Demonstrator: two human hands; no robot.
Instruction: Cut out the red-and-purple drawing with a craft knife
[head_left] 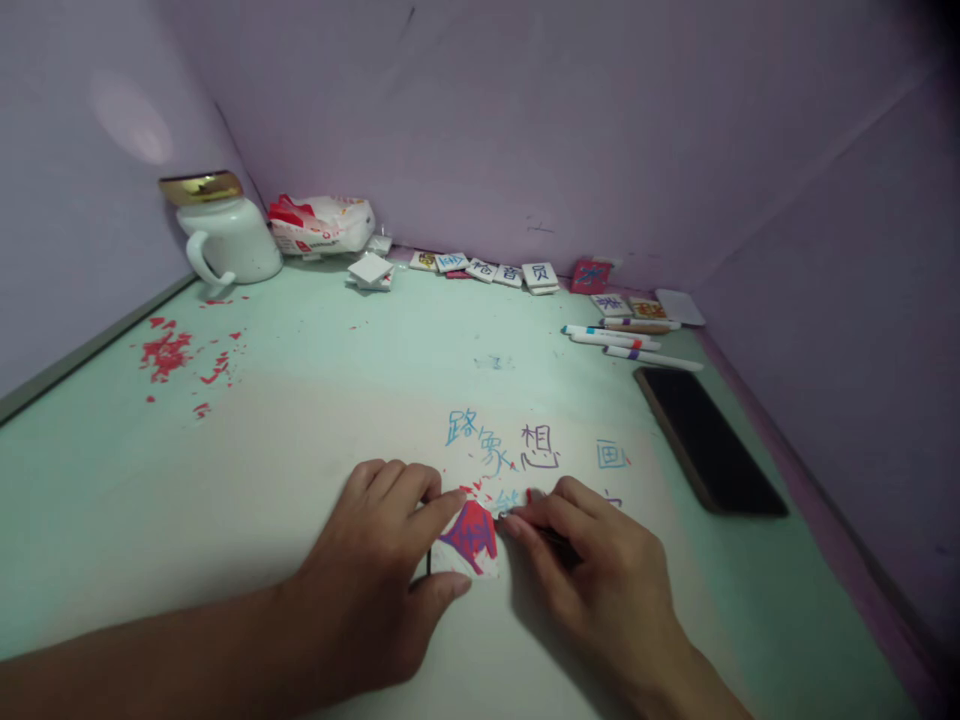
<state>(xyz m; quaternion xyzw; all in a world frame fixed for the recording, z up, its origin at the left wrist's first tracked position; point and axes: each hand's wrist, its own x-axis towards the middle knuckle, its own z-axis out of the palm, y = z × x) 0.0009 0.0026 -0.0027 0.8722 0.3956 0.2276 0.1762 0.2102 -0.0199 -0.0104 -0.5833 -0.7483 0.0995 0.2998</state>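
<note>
Both forearms enter from the lower edge of the head view and converge on a small square tile (469,540) lying flat on the pale green table (300,420), directly between the two hands. Left hand (379,560) rests palm down at the tile's left side: its index finger extends across the tile's upper edge, its thumb presses against the lower left corner, and the remaining fingers are curled loosely, so the hand pins the tile rather than encloses it. Right hand (592,565) lies just to the tile's right with fingers drawn together in a narrow pinch around a thin dark tool (551,538); the tool's working end meets the tile's upper right corner, and its shaft runs back and to the right under the fingers. The tool's exact type cannot be determined. The tile face carries red and purple colouring, and its nearly square outline gives no marked long axis. Red flecks (472,488) lie just beyond the tile, in front of blue and purple written characters (501,440) on the table. Well apart to the right lie a dark phone (709,440) and several marker pens (630,340); further tiles (495,270) line the far wall beside a white mug (229,240).
</note>
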